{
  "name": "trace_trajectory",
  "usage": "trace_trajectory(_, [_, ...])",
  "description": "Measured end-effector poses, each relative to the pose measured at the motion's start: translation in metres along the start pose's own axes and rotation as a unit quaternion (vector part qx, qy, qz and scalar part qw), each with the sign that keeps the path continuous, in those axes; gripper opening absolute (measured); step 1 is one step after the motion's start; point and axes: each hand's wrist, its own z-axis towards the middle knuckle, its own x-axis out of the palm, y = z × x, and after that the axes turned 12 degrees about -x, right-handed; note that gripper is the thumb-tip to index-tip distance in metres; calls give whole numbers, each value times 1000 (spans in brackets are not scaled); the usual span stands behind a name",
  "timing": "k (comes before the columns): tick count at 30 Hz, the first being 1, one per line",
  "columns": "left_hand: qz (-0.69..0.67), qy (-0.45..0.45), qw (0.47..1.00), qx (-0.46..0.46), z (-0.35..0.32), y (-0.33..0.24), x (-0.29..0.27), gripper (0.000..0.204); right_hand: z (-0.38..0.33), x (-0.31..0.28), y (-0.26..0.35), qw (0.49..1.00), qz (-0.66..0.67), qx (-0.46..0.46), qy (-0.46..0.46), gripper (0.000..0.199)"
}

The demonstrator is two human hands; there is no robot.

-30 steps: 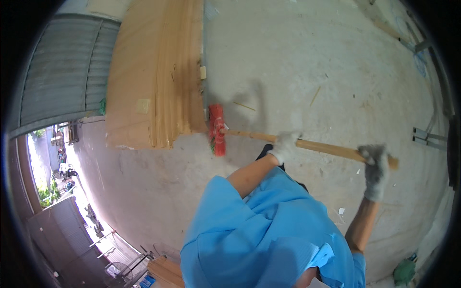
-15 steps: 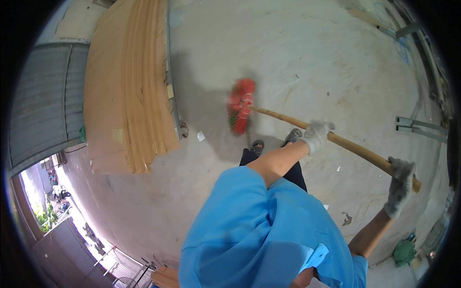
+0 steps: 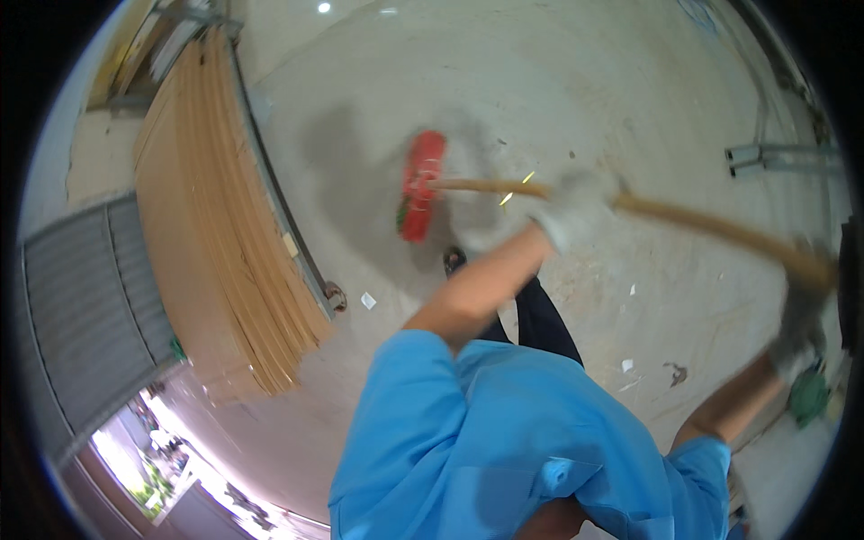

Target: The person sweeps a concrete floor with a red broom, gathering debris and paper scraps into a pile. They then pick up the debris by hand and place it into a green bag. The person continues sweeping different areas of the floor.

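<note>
A long-handled broom (image 3: pixel 499 186) with a red-wrapped head (image 3: pixel 420 186) slants across the view, its head at or just above the grey floor. My left hand (image 3: pixel 578 209), in a pale work glove, is closed around the middle of the wooden handle. Farther right, my right hand (image 3: pixel 804 310), also gloved, grips the handle near its upper end. Both hands are smeared by motion. Small white scraps (image 3: pixel 368 301) lie on the floor, one of them left of my feet. Just beyond the handle is a thin yellow strip (image 3: pixel 517 189).
Flat cardboard sheets (image 3: pixel 211 234) are stacked on a metal-edged cart with a caster (image 3: pixel 335 297) at left. Beside them stands a grey corrugated panel (image 3: pixel 94 315). A metal frame (image 3: pixel 774 157) lies far right, and a green object (image 3: pixel 807 398) sits near my right arm.
The broom's head has shifted left and slightly away. My right hand has moved right and up with the handle's end. The view has turned, and a yellow strip now shows on the floor.
</note>
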Motion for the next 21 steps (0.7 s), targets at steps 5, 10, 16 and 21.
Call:
trace_trajectory(5, [-372,-276,885,-51,-21,148,-215,28,-37,102,-264,912,-30,384,-142,43])
trace_trajectory(10, [-4,-590,806,-43,-99,221,-351,26,-181,243,-495,774,-80,616,-122,30])
trace_trajectory(16, [18,-675,735,-65,-182,293,-455,24,-299,373,-707,702,-212,675,-87,39])
trace_trajectory(21, [-9,-715,696,-60,-243,346,-501,37,-318,426,-822,663,-300,672,-137,41])
